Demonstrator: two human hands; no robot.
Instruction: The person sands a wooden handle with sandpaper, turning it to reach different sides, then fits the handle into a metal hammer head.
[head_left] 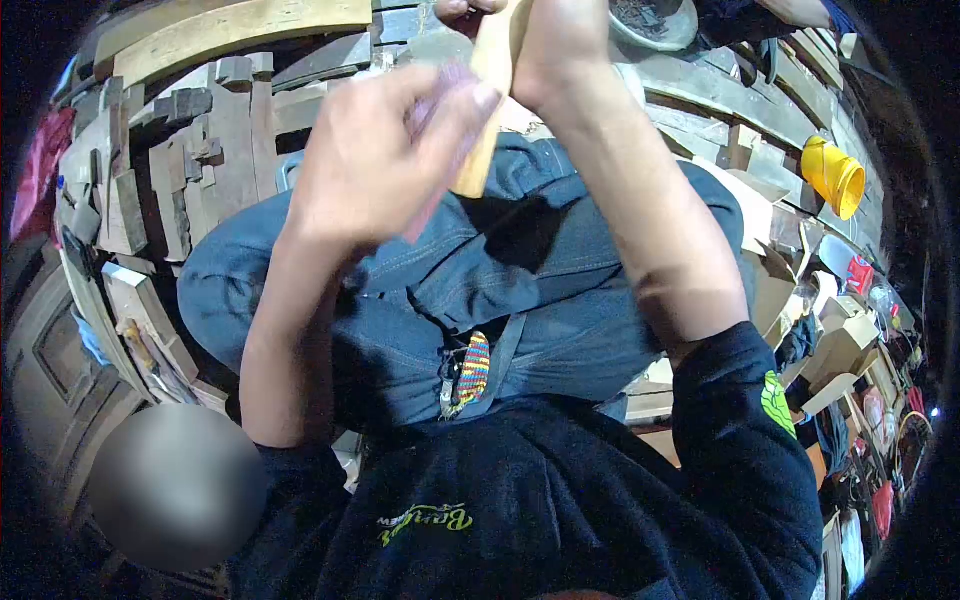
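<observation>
My left hand [375, 155] is closed on a folded purple-red sheet [455, 120], which looks like sandpaper or cloth. It presses the sheet against a pale, smooth wooden piece [478, 170] with a narrow, handle-like end. The wood slants up over my lap and runs out of the top of the view. My right hand [563, 45] is at the upper part of the wood, partly cut off by the frame edge. Fingertips show on the wood's far left side. My crossed legs in blue jeans [400, 270] lie beneath both hands.
Wooden planks and offcuts [235, 120] lie at the left, with a long curved board [230, 40] behind. A bowl [655, 20] stands near another person's arm [800, 12]. A yellow container [832, 178] lies at the right, above cardboard and clutter [840, 350].
</observation>
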